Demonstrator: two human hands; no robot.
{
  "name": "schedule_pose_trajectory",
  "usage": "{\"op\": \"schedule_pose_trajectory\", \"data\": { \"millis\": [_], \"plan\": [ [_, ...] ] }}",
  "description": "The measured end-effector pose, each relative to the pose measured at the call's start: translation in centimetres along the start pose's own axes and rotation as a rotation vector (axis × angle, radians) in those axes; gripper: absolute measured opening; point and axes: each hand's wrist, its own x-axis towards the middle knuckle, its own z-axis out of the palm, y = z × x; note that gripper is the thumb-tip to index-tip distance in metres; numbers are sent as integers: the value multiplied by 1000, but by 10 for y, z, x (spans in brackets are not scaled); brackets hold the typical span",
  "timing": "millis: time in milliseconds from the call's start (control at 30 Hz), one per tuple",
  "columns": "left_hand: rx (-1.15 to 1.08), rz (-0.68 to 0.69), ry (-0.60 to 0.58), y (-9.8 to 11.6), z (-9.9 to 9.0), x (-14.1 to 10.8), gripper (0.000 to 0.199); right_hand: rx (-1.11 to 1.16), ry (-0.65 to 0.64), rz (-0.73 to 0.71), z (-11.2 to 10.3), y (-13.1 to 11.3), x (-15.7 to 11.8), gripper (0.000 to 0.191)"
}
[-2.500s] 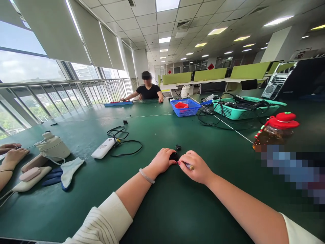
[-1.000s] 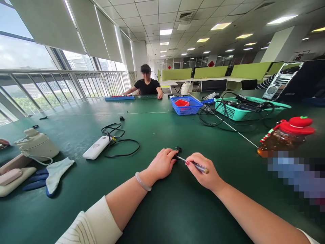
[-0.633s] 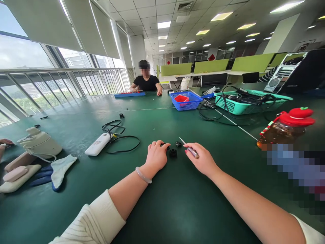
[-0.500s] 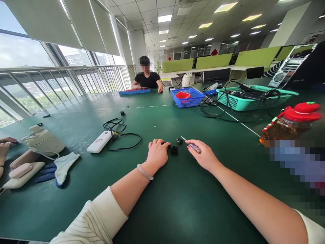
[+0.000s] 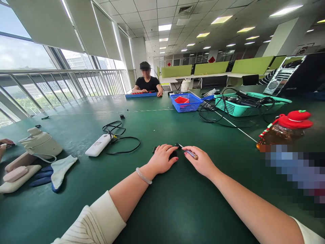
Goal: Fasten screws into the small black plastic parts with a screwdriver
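Note:
My right hand [image 5: 200, 161] is closed around the handle of a small screwdriver [image 5: 191, 155], whose thin metal shaft points left. Its tip meets a small black part [image 5: 177, 145] on the green tabletop. My left hand [image 5: 162, 158] lies over the table with fingers curved and the fingertips at that small part. Between its thumb and index finger sits another black part [image 5: 173, 155], mostly covered by the hand. A further black piece [image 5: 154, 149] shows just left of the fingers. The exact kind of these black parts is too small to make out.
A white power bank [image 5: 99, 145] with a black cable lies left. Farther left are a glove [image 5: 61, 171] and a pale bag [image 5: 42, 144]. Baskets, blue [image 5: 186, 107] and teal [image 5: 236, 110], stand behind; a red-lidded jar [image 5: 284, 130] is right. A person [image 5: 147, 83] sits opposite.
My left hand has shifted right, over the black parts, uncovering one piece on its left. The screwdriver tip has come down and left onto the small black part. The view has tilted slightly upward.

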Motion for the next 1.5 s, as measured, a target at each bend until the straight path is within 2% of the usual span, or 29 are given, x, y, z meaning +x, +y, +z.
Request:
{"op": "schedule_pose_trajectory", "data": {
  "millis": [67,167,333,400,500,567,700,767,1100,1200,1300,1400,1500],
  "plan": [
    [21,11,-44,1,-1,-1,45,-1,-16,-5,0,-1,0,28],
    [61,-32,-15,2,0,-1,37,7,-45,-17,-1,-4,-1,27],
    [110,-248,105,0,0,2,27,1,-70,-46,-2,-11,-4,27],
    [99,-292,119,-2,0,1,29,12,-102,-62,-3,-13,-5,26],
    [87,-256,87,-4,-2,0,45,60,-132,-82,-4,-16,-6,26],
    [93,-204,46,-4,-3,-2,52,110,-81,-86,-5,-16,-7,26],
    [104,-154,-14,-2,-5,-3,44,196,102,-58,-9,-13,-6,28],
    [105,-142,-26,1,-6,-4,38,221,151,-44,-10,-11,-5,28],
    [89,-139,-41,15,-6,-12,25,192,127,-61,-7,-10,-6,30],
    [54,-135,-62,13,-15,-24,24,191,126,-59,-7,-10,-6,31],
    [47,-111,-73,2,-29,-48,24,195,119,-61,-8,-10,-6,31],
    [67,-133,-50,-20,-46,-83,25,191,103,-73,-8,-11,-6,28],
    [98,-206,1,-51,-68,-122,28,171,91,-92,-8,-12,-7,26]
  ]
}}
